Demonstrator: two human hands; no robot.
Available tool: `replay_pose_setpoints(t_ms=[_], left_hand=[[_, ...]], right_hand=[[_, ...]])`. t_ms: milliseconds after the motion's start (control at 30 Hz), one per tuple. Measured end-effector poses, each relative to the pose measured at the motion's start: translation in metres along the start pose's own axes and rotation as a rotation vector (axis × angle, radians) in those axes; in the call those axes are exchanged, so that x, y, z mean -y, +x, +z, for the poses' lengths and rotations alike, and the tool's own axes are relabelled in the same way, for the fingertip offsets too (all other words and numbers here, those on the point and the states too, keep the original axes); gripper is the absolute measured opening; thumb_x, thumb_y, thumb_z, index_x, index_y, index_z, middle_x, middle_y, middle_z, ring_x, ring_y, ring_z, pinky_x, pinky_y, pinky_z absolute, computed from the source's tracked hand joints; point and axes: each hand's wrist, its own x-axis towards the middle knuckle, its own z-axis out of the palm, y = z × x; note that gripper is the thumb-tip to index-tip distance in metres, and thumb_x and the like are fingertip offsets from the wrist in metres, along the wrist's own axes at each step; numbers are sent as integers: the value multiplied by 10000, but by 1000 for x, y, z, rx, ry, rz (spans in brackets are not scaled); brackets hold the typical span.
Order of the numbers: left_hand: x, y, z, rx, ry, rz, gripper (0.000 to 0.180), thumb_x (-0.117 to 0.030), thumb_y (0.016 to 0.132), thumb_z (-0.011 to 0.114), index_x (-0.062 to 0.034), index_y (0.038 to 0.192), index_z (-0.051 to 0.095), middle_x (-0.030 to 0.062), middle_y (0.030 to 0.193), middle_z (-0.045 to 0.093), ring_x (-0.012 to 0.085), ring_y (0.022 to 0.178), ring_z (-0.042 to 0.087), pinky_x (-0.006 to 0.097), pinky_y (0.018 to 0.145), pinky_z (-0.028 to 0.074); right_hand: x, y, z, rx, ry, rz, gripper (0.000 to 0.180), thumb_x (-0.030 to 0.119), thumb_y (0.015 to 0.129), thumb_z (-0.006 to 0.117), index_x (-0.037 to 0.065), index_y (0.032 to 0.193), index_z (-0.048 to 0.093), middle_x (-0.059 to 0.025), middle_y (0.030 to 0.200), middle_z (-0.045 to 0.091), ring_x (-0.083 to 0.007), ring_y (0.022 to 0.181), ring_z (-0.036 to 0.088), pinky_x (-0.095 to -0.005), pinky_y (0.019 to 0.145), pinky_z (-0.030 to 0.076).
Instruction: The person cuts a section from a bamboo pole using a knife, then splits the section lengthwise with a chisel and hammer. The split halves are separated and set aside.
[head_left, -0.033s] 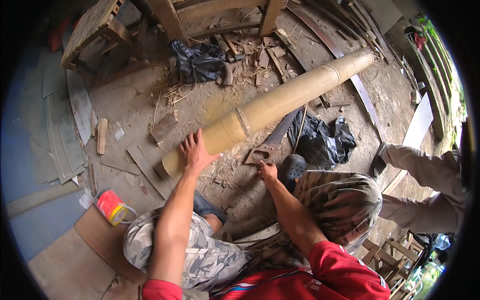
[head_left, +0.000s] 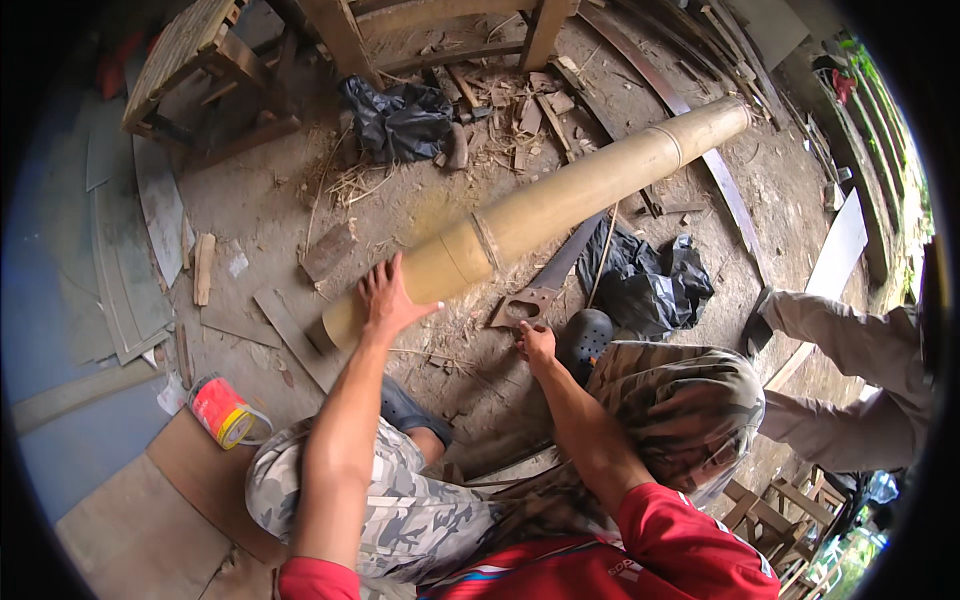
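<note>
A thick yellowish bamboo pole lies slantwise on the ground, its near end at the left and its far end at the upper right. My left hand rests on it close to the near end, fingers spread over the surface and thumb pointing right. A thin dark line rings the bamboo between that hand and the raised node. Below the pole lies a hand saw with a wooden handle, its blade reaching up beneath the bamboo. My right hand is at the saw's handle, fingers curled against its lower edge.
Black plastic bags lie beyond the pole and beside the saw. A red and yellow can sits at the left. Wooden furniture stands far left, with scraps and planks around. Another person's legs are at the right.
</note>
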Motion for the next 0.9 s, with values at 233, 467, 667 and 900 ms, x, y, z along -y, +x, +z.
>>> replay_pose_setpoints(t_ms=[233, 467, 667, 900], left_hand=[[56, 66, -37, -51, 151, 154, 1138, -938, 688, 521, -188, 1532, 385, 110, 1540, 407, 292, 1450, 342, 587, 1211, 157], [50, 87, -37, -353, -135, -9, 595, -583, 1026, 373, -154, 1377, 588, 108, 1391, 547, 325, 1300, 488, 522, 1105, 336], [49, 102, -26, -368, -152, -88, 581, -572, 1026, 353, -172, 1395, 558, 120, 1360, 587, 331, 1301, 497, 551, 1117, 312], [40, 74, -22, -347, 17, 67, 943, -793, 882, 436, -83, 1500, 403, 183, 1455, 474, 374, 1348, 422, 589, 1128, 245]], right_hand=[[15, 2, 12, -98, -66, 27, 562, 289, 876, 783, 43, 1289, 492, -65, 901, 591, -176, 646, 584, -371, 540, 525], [13, 4, 8, -93, -77, -14, 516, 325, 850, 817, 48, 1159, 509, -44, 837, 556, -166, 625, 563, -356, 517, 521], [24, -7, -3, -29, -84, 1, 470, 348, 826, 831, 59, 1061, 545, -36, 819, 545, -159, 668, 567, -350, 556, 543], [29, -18, -3, 3, -39, -95, 379, 322, 807, 803, 77, 946, 549, -37, 831, 547, -171, 775, 573, -390, 710, 559]])
